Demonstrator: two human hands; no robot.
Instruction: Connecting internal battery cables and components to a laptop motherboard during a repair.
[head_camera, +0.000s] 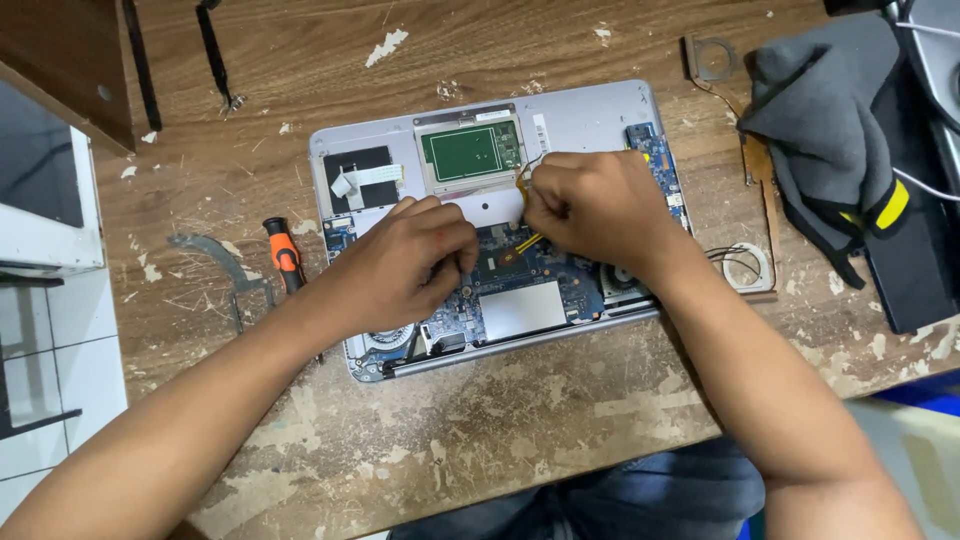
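two hands are working inside an opened silver laptop chassis lying mid-desk on the worn wooden desk. right hand is pinching a thin yellow tool; left hand is curling closed on the blue circuit board. orange-handled screwdriver is lying beside the chassis' left edge.

A small white rectangular label lies along the top edge of the green trackpad board inside the opened laptop, with what may be a second narrow white sticker standing upright just right of it, too small to be sure.
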